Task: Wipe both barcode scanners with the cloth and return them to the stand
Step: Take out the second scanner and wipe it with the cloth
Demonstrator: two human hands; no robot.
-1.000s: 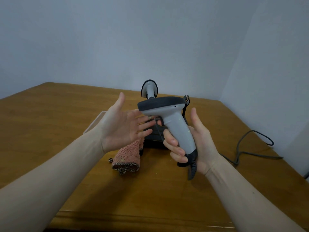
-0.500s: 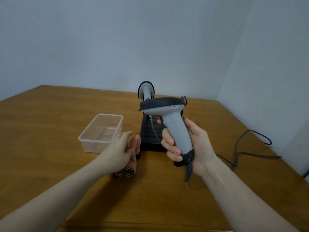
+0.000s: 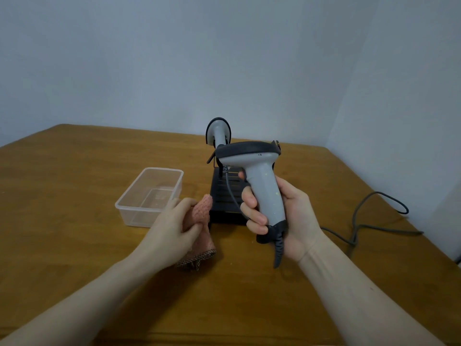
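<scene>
A single head-worn wide-angle view looks forward and down over the wooden table (image 3: 74, 171); both forearms reach in from the lower edge; the wall corner closes the background.

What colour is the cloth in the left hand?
Pinkish-red cloth, darker woven edge; head view.

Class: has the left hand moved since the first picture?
Yes. The left hand has dropped from beside the scanner to grip the cloth by the stand.
</scene>
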